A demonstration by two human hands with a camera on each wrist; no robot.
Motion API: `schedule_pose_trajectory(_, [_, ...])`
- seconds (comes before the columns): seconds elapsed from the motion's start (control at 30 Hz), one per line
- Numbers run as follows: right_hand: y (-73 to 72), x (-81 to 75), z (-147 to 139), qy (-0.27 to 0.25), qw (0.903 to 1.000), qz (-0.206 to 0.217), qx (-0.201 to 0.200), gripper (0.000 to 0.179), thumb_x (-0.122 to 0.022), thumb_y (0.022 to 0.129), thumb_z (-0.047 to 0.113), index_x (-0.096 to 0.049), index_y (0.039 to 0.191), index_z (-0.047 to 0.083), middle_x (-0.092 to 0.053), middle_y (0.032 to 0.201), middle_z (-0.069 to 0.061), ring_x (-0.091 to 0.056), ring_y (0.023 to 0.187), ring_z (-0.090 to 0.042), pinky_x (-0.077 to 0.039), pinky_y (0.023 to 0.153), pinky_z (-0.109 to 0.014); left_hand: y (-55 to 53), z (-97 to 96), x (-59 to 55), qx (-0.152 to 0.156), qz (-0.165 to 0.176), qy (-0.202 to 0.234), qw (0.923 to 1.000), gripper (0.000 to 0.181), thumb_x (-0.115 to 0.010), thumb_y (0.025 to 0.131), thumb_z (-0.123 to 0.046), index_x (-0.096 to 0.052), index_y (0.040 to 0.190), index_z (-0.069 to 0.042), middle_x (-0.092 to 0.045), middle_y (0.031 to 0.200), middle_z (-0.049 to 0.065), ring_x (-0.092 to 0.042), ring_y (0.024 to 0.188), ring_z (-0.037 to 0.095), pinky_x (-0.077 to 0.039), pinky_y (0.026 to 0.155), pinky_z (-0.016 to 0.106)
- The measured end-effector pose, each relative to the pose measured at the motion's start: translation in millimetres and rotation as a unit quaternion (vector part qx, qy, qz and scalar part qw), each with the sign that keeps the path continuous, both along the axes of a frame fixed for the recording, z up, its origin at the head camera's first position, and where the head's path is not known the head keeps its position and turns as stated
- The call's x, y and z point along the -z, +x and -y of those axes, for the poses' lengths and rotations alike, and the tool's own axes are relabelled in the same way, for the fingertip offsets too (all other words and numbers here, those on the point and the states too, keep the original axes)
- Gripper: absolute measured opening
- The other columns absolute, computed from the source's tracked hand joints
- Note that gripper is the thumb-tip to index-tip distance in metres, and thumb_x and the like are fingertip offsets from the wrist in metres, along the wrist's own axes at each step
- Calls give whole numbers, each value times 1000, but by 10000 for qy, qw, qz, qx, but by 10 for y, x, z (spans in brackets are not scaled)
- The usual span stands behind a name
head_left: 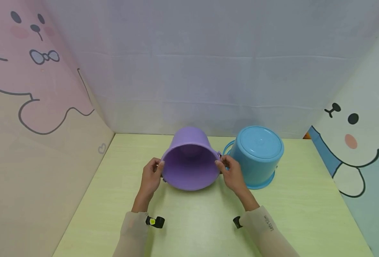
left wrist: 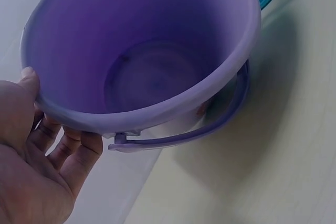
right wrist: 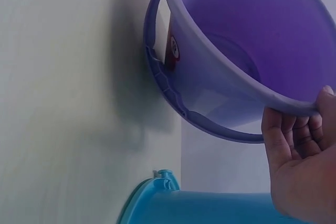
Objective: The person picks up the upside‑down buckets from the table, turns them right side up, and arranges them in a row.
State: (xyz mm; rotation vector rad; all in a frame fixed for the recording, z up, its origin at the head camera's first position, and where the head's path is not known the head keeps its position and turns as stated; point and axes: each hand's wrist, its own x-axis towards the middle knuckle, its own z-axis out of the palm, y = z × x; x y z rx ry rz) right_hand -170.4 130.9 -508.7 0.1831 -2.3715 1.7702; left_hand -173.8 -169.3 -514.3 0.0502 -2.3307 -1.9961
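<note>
Both hands hold a purple bucket (head_left: 190,171) by opposite sides of its rim, its mouth tipped toward me. My left hand (head_left: 151,175) pinches the left rim, thumb on the inner edge and fingers curled beneath, as the left wrist view shows. On the other side my right hand (head_left: 233,174) grips the rim in the same way. The bucket's purple handle (right wrist: 163,80) hangs below it, over the table. Its inside shows only the bare bottom (left wrist: 157,69). Just right of the right hand, a blue bucket (head_left: 257,157) stands upside down, base up.
The pale yellow-green table (head_left: 189,228) runs back to a whitish cloth wall (head_left: 189,78). Panels with cartoon bears flank it, a pink bear (head_left: 38,71) on the left and a white bear (head_left: 363,132) on the right. The blue bucket's handle (head_left: 228,145) sticks out toward the purple one.
</note>
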Motion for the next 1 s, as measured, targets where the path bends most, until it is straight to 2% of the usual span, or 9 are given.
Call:
schedule_pose_trajectory(0.23, [-8,-91,-4,-108,9999,93,-33,16,-67,105,8,-62,93,-1,-60,82,-10,-61,72,-14,-59,63,-25,-4,-8,-78,-46,167,202,9996,25,-58,111,-19,-58,106,6,-60,92,12,-59,72,11,-56,66,21])
schedule_pose_trajectory(0.37, [-11,-129,2,-153,9997,204,8,15,-67,105,8,-62,95,-2,-61,81,-15,-61,71,-14,-58,64,-23,-1,-8,-107,-13,236,268,9994,26,-58,111,-19,-59,107,6,-60,92,12,-58,72,11,-56,65,21])
schedule_pose_trajectory(0.57, [8,-120,-28,-328,9983,419,-246,11,-64,106,6,-60,106,-4,-62,91,-19,-61,80,-14,-60,71,-23,6,-1,-113,-53,303,315,9990,26,-58,111,-18,-59,108,8,-62,92,10,-59,71,10,-56,65,20])
schedule_pose_trajectory(0.77, [16,-116,-74,-452,9978,210,-433,15,-66,104,1,-59,115,-8,-63,101,-20,-60,87,-12,-59,73,-21,5,5,-125,-96,379,369,9986,27,-57,111,-19,-59,111,9,-64,99,16,-60,74,9,-56,66,20])
schedule_pose_trajectory(1.0, [6,-161,-71,-346,9991,18,-238,17,-69,102,0,-63,116,-7,-62,104,-21,-62,89,-18,-61,72,-23,11,3,-131,-115,457,469,9978,27,-57,111,-19,-60,113,8,-66,114,23,-64,79,9,-58,68,21])
